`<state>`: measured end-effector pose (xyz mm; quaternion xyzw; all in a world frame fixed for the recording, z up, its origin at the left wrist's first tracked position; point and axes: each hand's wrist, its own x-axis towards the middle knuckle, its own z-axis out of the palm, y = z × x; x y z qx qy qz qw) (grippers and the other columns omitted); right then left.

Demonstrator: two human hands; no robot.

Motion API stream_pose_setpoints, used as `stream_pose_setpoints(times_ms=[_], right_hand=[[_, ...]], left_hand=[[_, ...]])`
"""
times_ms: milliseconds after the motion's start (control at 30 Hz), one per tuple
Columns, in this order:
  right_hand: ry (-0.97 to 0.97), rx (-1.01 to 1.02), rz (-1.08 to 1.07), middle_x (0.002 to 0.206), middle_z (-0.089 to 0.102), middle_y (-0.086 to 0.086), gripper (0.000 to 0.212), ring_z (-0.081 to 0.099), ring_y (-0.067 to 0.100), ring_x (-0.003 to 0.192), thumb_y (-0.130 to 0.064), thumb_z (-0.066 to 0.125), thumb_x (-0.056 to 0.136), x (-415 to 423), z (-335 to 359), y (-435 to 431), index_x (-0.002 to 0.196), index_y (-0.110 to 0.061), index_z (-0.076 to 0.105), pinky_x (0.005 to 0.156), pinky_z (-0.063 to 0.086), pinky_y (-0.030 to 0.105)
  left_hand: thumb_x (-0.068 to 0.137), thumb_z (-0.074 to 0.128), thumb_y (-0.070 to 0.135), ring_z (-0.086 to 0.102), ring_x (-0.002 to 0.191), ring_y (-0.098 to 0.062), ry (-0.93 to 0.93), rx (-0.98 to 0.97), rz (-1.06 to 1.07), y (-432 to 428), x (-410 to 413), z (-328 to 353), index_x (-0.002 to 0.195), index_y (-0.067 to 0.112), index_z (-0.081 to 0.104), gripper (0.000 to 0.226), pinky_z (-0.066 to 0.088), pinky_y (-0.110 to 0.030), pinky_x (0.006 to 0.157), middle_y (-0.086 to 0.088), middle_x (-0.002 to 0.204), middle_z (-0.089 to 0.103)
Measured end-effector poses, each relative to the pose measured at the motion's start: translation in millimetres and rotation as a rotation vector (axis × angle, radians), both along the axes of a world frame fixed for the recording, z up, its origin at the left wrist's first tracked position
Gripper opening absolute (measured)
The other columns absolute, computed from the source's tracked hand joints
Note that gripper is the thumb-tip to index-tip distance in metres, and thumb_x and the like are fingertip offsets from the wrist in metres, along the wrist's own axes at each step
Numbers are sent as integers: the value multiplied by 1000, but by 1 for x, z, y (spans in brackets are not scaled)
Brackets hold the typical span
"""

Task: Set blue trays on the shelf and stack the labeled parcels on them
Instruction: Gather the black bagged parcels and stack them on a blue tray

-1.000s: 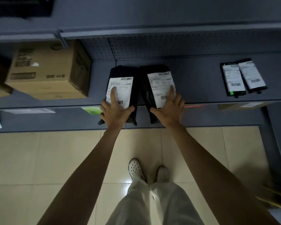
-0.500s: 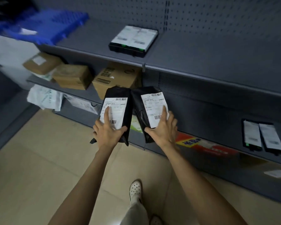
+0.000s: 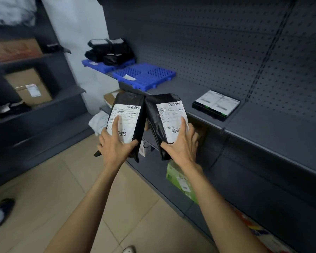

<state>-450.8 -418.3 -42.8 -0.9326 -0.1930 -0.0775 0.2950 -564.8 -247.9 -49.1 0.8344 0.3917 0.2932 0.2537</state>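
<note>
My left hand (image 3: 115, 145) grips a black parcel with a white label (image 3: 130, 106) from below, thumb wrapped round its right edge. Beside it, my right hand (image 3: 182, 143) holds a second black labeled parcel (image 3: 154, 114) the same way. Both parcels hang in the air in front of the grey shelf (image 3: 263, 128). Two blue trays lie on that shelf further left: the nearer one (image 3: 144, 74) holds only a small white slip, the far one (image 3: 97, 65) carries a pile of black parcels (image 3: 109, 52).
A flat black pack with white labels (image 3: 215, 104) lies on the shelf to the right of the trays. Cardboard boxes (image 3: 31, 86) stand on the left shelving. A green box (image 3: 181, 181) sits on a lower shelf. Someone's shoe (image 3: 4, 207) shows at left.
Both hands lifted the two parcels off the low shelf and carried them up and left. My view swung towards the upper shelf, bringing the blue trays closer.
</note>
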Motion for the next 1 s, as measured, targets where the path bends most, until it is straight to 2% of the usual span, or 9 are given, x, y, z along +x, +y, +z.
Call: stream_pose_setpoints(times_ms=[167,300,433,533,733,867,1000], right_hand=[[-19,39,67,148,29,12,112,35,36,122,-50,76,58,20,29,95,150,-23,16,98,37,47],[-52,56,105,150,26,13,113,34,36,127,-52,76,60,39,55,183,150,-22,15,100,37,47],[-80,78,139,152,24,14,113,31,37,130,-52,76,62,64,78,267,151,-21,13,103,36,48],[-81,88,131,150,26,14,113,31,38,130,-55,75,62,86,87,317,151,-20,14,103,35,48],[-64,92,103,151,27,12,109,31,38,131,-56,73,64,147,96,399,150,-21,17,103,36,49],[-70,122,94,151,27,10,107,30,37,132,-57,72,64,201,109,458,150,-21,19,106,34,50],[-75,156,113,154,23,12,108,27,39,135,-62,69,67,263,131,517,152,-21,17,107,32,52]], left_hand=[[55,63,61,33,129,-37,-32,21,47,90,9,29,145,47,19,102,29,-55,103,-15,143,34],[58,71,55,35,126,-37,-57,48,67,176,23,54,140,44,27,94,30,-54,101,-14,138,38],[56,65,59,33,126,-37,-87,70,67,258,41,77,136,40,31,89,29,-55,102,-13,139,36],[61,72,54,33,127,-36,-106,93,54,308,63,87,136,40,32,86,28,-55,102,-13,140,35],[63,74,52,33,127,-36,-98,89,26,393,131,94,133,41,34,82,28,-54,101,-14,137,37],[56,65,59,32,127,-37,-115,84,26,453,187,107,133,41,34,84,26,-54,102,-14,136,36],[64,72,53,33,128,-38,-132,129,30,511,250,134,134,40,34,81,26,-55,104,-15,137,36]])
